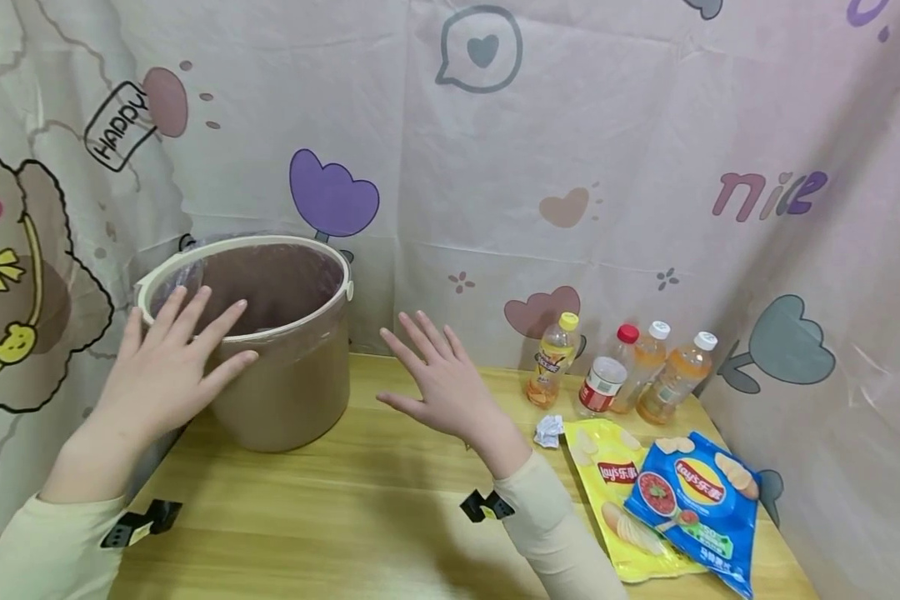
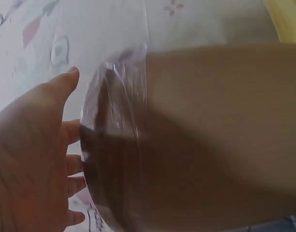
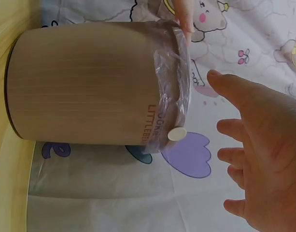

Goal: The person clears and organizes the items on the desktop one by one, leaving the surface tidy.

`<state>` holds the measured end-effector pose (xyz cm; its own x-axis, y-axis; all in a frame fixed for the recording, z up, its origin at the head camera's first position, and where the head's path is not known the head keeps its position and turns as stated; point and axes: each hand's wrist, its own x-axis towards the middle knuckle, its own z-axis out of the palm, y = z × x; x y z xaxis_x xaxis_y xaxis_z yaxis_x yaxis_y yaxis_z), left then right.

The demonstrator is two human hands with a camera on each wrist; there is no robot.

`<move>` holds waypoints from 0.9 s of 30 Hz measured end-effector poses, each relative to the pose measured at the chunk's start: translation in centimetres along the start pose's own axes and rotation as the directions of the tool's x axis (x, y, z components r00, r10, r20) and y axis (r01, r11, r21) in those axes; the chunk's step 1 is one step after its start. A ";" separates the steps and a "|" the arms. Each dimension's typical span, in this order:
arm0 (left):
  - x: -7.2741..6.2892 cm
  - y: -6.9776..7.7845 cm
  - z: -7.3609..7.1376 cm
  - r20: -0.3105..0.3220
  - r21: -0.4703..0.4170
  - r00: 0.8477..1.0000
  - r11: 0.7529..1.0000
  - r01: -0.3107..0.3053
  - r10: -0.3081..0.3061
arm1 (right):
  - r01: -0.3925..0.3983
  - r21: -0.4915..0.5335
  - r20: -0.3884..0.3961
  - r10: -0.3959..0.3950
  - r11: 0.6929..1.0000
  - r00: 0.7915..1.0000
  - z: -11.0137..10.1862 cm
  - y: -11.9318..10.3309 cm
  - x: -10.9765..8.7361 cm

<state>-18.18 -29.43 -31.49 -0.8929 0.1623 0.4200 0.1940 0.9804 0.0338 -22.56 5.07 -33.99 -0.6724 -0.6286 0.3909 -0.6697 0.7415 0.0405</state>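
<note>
A beige-brown trash bin (image 1: 285,392) lined with a clear plastic bag (image 2: 123,96) stands upright at the left of the wooden table. My left hand (image 1: 167,367) is spread at the near left of its rim, palm down, fingers straight and holding nothing. In the left wrist view the fingertips come right up to the bin's rim. To the right of the bin, my right hand (image 1: 450,383) hovers over the table with fingers spread and nothing in it. The right wrist view shows this hand (image 3: 268,154) apart from the bin's bagged rim.
At the right stand several plastic bottles (image 1: 547,367), with a crumpled white paper ball (image 1: 548,432) in front. A yellow chip bag (image 1: 592,467) lies partly under a blue chip bag (image 1: 701,500). A printed curtain (image 1: 450,150) closes off the back and sides of the wooden table (image 1: 307,533).
</note>
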 end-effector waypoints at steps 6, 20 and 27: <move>0.8 -2.6 -0.3 0.067 -0.093 0.997 0.994 0.052 -0.045 | 0.040 0.007 0.028 -0.040 0.999 0.999 -0.2 -0.6 2.9; 4.1 -7.1 -0.6 0.218 -0.176 0.973 0.978 0.111 -0.071 | 0.081 0.040 0.086 -0.085 0.996 0.993 0.9 -2.2 8.7; 5.0 -8.8 -0.8 0.303 -0.223 0.951 0.965 0.139 -0.067 | 0.055 0.050 0.135 -0.062 0.997 0.989 1.3 -2.4 10.2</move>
<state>-24.01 -37.36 -28.97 -0.9849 0.1221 0.1224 0.1534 0.9437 0.2929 -28.21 -3.47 -31.34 -0.6662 -0.6989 0.2602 -0.7208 0.6929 0.0155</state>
